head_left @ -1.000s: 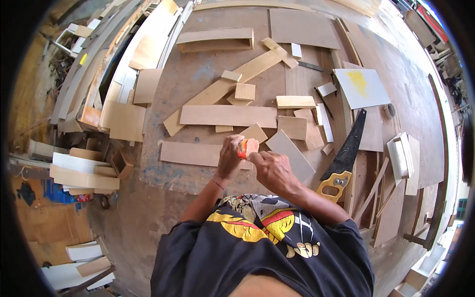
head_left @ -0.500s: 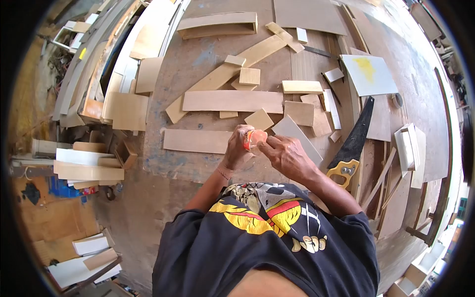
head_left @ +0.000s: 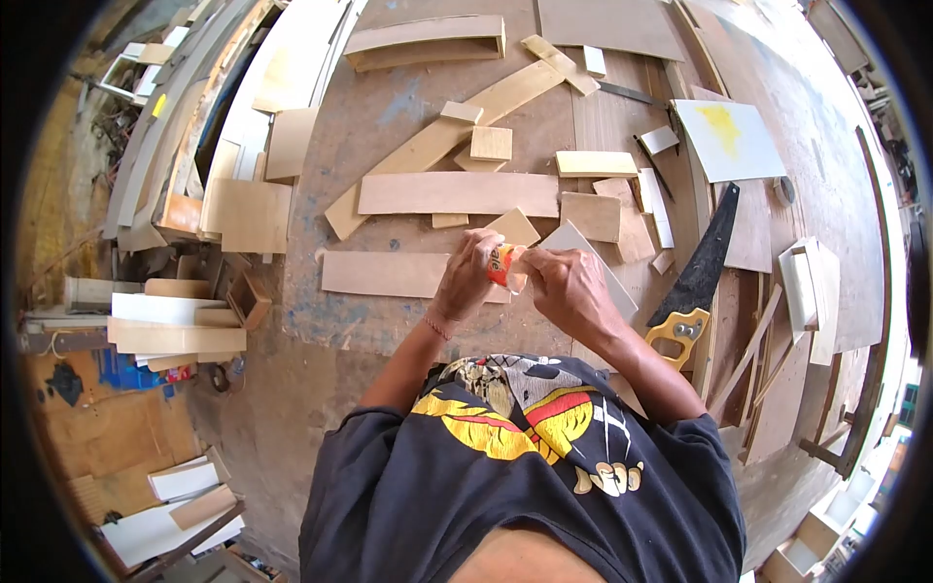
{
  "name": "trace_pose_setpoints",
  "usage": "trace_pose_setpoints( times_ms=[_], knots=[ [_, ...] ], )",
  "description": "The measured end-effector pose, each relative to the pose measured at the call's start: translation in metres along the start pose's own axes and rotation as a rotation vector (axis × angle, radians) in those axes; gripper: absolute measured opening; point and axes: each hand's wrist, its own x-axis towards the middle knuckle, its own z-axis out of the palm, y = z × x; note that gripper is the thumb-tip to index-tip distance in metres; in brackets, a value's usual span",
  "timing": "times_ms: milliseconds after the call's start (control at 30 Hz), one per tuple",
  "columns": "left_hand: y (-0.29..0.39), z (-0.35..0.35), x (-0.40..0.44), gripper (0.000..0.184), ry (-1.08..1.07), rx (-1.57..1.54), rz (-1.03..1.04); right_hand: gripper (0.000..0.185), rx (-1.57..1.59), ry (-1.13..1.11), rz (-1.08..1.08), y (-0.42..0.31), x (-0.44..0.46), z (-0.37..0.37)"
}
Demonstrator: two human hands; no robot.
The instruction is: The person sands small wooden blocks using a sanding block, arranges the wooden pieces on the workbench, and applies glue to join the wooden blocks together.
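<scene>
My left hand (head_left: 468, 274) is wrapped round a small plastic cup (head_left: 504, 264) with a red and orange printed label, held above the near part of the workbench. The fingers of my right hand (head_left: 567, 287) are pinched together at the cup's right edge; my knuckles hide exactly what they grip. Under my left hand lies a long thin wooden strip (head_left: 384, 274). Just beyond the cup are a small square wood piece (head_left: 514, 226) and a grey flat panel (head_left: 573, 238).
A handsaw (head_left: 702, 257) with a wooden handle lies to the right. Across the workbench (head_left: 321, 321) are another long strip (head_left: 457, 194), a long board (head_left: 389, 180), several small blocks and a hollow wooden box (head_left: 428, 44). Stacked offcuts (head_left: 175, 335) stand at left.
The cup has turned and tilted, so its printed label now faces me instead of its pale orange round end. Both hands have shifted slightly; my right hand stays at its edge.
</scene>
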Motion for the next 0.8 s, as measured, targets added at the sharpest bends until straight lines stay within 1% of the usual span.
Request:
trace_pose_setpoints(
  times_ms=[33, 67, 133, 167, 233, 267, 333, 367, 433, 467, 533, 567, 633, 667, 733, 800],
  knots=[
    [0.0, 0.001, 0.0, 0.051, 0.0, 0.0, -0.001, 0.014, 0.019, -0.065, 0.064, 0.001, 0.0, 0.001],
    [0.001, 0.003, -0.002, 0.05, -0.022, 0.003, -0.026, 0.014, 0.02, -0.066, 0.064, 0.003, -0.001, 0.004],
    [0.001, 0.005, -0.005, 0.048, -0.044, 0.006, -0.052, 0.016, 0.16, 0.029, 0.118, 0.008, -0.006, 0.014],
    [-0.001, 0.006, -0.008, 0.048, -0.05, 0.031, -0.056, 0.016, 0.16, 0.028, 0.12, 0.011, -0.007, 0.016],
    [-0.002, 0.007, -0.008, 0.047, -0.057, 0.055, -0.062, 0.016, 0.623, -0.068, 0.587, 0.015, -0.009, 0.021],
    [-0.001, 0.008, -0.009, 0.046, -0.066, 0.072, -0.068, 0.016, 0.625, -0.071, 0.59, 0.019, -0.01, 0.023],
    [-0.001, 0.01, -0.009, 0.046, -0.08, 0.088, -0.076, 0.018, 0.89, -0.066, 0.765, 0.027, -0.014, 0.027],
    [-0.002, 0.011, -0.009, 0.045, -0.086, 0.107, -0.073, 0.018, 0.893, -0.065, 0.77, 0.03, -0.016, 0.03],
    [-0.007, 0.017, -0.008, 0.044, -0.095, 0.124, -0.07, 0.018, 1.173, -0.013, 0.91, 0.036, -0.019, 0.035],
    [-0.011, 0.02, -0.009, 0.043, -0.085, 0.122, -0.096, 0.018, 1.174, -0.013, 0.912, 0.038, -0.02, 0.038],
    [-0.015, 0.025, -0.006, 0.042, -0.076, 0.121, -0.123, 0.018, 1.321, 0.058, 0.954, 0.041, -0.021, 0.043],
    [-0.016, 0.028, -0.004, 0.043, -0.056, 0.131, -0.127, 0.018, 1.322, 0.059, 0.957, 0.042, -0.02, 0.043],
    [-0.019, 0.034, 0.0, 0.043, -0.041, 0.138, -0.135, 0.018, 1.313, 0.144, 0.942, 0.044, -0.018, 0.042],
    [-0.022, 0.036, 0.003, 0.045, -0.031, 0.113, -0.172, 0.018, 1.313, 0.145, 0.947, 0.045, -0.018, 0.042],
    [-0.024, 0.04, 0.011, 0.047, -0.023, 0.084, -0.208, 0.019, 1.245, 0.234, 0.874, 0.049, -0.015, 0.038],
    [-0.026, 0.044, 0.021, 0.052, 0.003, 0.027, -0.223, 0.019, 1.199, 0.262, 0.87, 0.05, -0.01, 0.03]
  ],
)
